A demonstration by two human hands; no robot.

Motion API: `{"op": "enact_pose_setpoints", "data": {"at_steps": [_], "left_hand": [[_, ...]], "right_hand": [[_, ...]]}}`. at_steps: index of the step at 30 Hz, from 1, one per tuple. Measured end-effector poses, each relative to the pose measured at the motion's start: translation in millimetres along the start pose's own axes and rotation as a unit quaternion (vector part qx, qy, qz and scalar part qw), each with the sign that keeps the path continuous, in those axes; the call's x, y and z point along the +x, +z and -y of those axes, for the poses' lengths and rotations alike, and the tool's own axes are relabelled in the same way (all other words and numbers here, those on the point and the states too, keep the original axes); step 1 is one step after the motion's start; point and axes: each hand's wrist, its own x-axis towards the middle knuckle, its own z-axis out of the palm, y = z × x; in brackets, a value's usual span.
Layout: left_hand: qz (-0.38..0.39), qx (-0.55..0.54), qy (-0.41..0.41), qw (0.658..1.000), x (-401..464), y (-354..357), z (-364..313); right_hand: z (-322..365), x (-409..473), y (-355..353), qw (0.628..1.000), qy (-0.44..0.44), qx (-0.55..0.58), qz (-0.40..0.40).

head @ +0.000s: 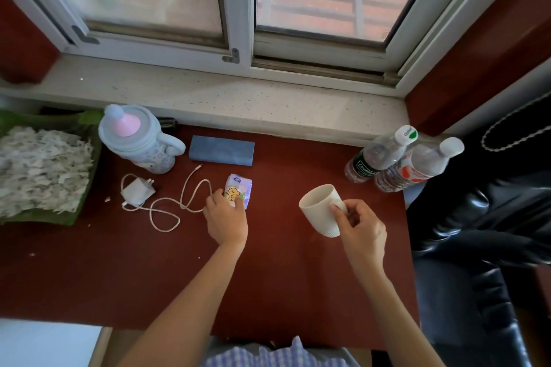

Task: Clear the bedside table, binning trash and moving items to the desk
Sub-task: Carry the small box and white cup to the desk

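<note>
My right hand [359, 225] pinches the mug [320, 209] by its handle, tilted clear of the table [283, 277]. My left hand [225, 217] closes on the tissue pack [238, 190], ready for one carry.

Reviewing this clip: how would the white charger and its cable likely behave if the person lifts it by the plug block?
The white charger looks small and rigid, so probably light and easy to pinch. Its cable lies in loose loops, so it is likely floppy and would trail. One loop runs beside the tissue pack under the left hand, so it might drag against them.
</note>
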Motion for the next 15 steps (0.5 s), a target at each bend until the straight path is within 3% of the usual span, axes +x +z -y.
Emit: {"op": "enact_pose_setpoints", "data": {"at_steps": [4,9,15], "left_hand": [[0.007,0.066,0.177,0.982,-30.7,-6.5,25.9],[0.075,0.165,0.418,0.89,-56.2,-3.8,65.2],[0.124,0.233,0.466,0.844,-54.7,10.1,53.5]], "right_hand": [[-5.0,-2.8,-0.7,1.0,0.0,-0.003,-0.001],[-12.6,-4.7,3.7,1.0,0.008,-0.011,-0.023],[-27.5,2.6,9.8,0.999,0.03,-0.022,-0.034]]}}
